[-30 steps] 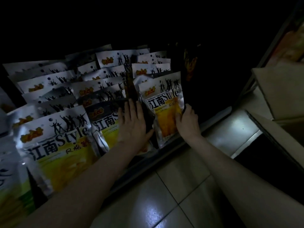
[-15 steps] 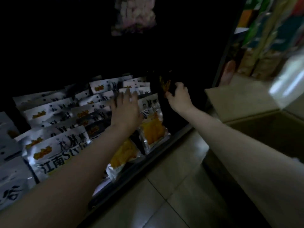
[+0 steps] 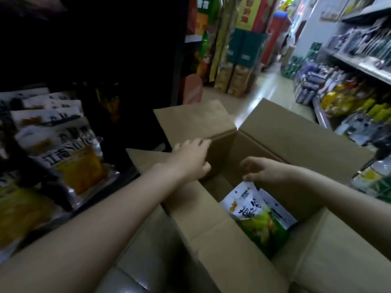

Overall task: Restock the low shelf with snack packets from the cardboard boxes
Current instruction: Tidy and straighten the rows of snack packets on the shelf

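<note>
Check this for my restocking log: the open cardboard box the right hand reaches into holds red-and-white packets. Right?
Not quite. The head view shows the packets in the open cardboard box are green and white, not red and white. The right hand does reach into that box, just above them.

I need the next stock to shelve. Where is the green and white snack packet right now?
In the head view it stands inside the open cardboard box, lower right of centre: the green and white snack packet, just under the right hand.

Left hand [image 3: 190, 158] outstretched, fingers loosely curled, right hand [image 3: 265, 171] reaching down
</note>
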